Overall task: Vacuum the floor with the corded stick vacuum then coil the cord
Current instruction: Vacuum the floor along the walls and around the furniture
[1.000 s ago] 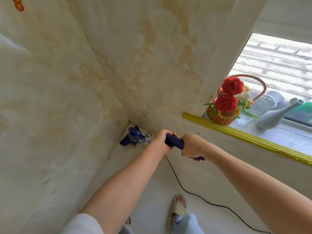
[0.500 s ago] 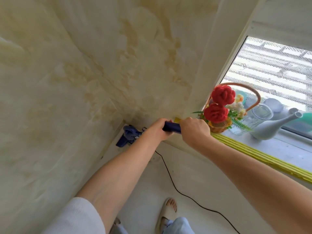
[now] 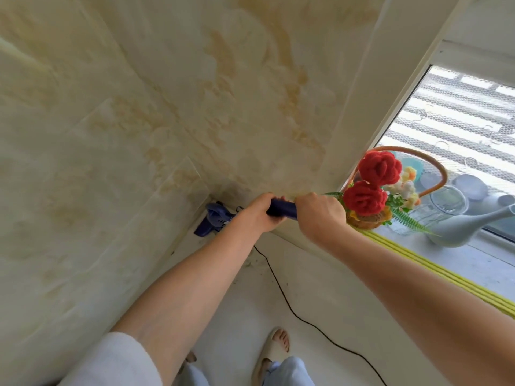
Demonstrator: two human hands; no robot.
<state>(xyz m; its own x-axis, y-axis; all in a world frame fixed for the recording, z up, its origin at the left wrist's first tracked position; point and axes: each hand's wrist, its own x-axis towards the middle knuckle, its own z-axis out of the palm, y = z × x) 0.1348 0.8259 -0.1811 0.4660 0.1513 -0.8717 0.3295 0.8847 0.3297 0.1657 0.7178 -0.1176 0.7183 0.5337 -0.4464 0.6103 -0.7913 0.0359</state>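
Both hands grip the dark blue handle of the stick vacuum. My left hand holds it further down, my right hand nearer the top end. The vacuum's blue floor head sits in the corner where the two beige walls meet the white floor. My left arm hides the shaft between handle and head. The black cord trails from below my hands across the floor toward the lower right.
A window sill with a yellow edge strip runs along the right. On it stand a basket of red knitted flowers, a glass jar and a pale watering can. My sandalled foot stands on the white floor.
The hands and the handle have risen and shifted toward the window sill. The floor head has stayed in the corner. The view has tilted and closed in on the wall.
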